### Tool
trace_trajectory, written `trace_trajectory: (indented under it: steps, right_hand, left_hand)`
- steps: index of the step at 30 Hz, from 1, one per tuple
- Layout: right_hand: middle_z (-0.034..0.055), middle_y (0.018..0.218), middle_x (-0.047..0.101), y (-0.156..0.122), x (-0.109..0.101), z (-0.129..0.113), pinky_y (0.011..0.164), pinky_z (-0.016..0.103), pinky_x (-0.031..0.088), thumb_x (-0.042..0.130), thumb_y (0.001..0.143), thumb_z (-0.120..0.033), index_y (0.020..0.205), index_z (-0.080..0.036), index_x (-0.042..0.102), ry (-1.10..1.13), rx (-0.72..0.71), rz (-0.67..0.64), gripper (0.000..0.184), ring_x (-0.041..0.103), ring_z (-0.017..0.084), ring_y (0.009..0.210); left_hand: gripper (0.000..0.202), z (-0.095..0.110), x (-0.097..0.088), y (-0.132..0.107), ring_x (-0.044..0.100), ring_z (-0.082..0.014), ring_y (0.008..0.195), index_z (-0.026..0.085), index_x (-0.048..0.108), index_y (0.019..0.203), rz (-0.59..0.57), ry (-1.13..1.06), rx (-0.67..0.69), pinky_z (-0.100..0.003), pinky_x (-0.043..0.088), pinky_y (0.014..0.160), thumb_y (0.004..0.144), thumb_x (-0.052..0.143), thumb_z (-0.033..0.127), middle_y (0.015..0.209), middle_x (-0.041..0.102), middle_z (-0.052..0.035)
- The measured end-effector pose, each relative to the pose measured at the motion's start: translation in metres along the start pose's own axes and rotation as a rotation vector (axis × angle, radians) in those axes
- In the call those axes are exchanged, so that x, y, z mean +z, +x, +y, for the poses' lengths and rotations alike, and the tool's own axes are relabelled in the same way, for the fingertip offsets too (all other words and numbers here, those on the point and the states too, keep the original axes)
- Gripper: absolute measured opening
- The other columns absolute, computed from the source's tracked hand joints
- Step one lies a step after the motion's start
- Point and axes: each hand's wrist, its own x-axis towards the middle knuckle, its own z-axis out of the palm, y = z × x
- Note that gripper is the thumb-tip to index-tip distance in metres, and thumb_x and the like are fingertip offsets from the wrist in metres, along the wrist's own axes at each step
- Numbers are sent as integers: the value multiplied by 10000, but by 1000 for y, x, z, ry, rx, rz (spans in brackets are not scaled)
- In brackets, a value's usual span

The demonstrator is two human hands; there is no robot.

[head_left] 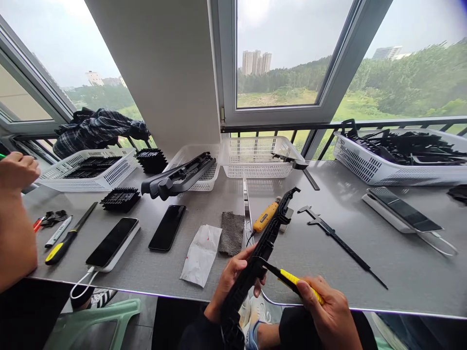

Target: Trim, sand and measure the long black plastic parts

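A long black plastic part slants upward over the table's front edge. My left hand is closed around its lower half, with fingertips showing on the far side. In my right hand is a yellow utility knife, gripped by the handle. Its dark front end points left and meets the plastic part near the middle; the exact contact of the blade is too small to make out. Behind the part's upper end lies a yellow power tool, partly covered by it. A grey cloth lies left of the part.
A caliper lies to the right. White baskets line the window side, several holding black parts. Phones, a white paper and a yellow-black file lie leftward. Another person's hand is at the far left.
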Motion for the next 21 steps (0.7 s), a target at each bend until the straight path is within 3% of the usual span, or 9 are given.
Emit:
trace_trajectory:
  steps: [5,9,13,21]
  right_hand:
    - [-22,520,466,8,3,-21,455,282,370,520,1054,-726,569,-237,538,66,92,134,689,442,137,460]
    - [-13,557,541,7,-1,-24,469,266,393,517,1072,-693,634,-232,614,12,-21,89,643,499,140,484]
    - [-14,641,639,3,-9,-17,517,257,443,560,1081,-631,823,-229,738,-33,-103,16,510,582,151,533]
    - [-17,725,665,-2,-10,-7,603,265,486,603,1091,-512,1018,-236,791,-47,-113,-66,342,641,167,631]
  left_hand:
    - [647,2,0,0,721,-208,652,168,798,1376,1,-1,-19,-234,439,455,789,787,439,918,784,-95]
    - [668,-1,-2,1,711,-206,630,171,801,1364,22,16,-33,-237,442,447,770,824,474,884,773,-85]
    - [718,-4,-3,2,684,-197,606,130,751,1427,46,18,-22,-231,440,449,812,810,496,772,745,-76]
    - [646,8,19,-1,733,-221,830,166,771,1393,169,21,55,-264,567,624,858,891,507,936,782,-89]
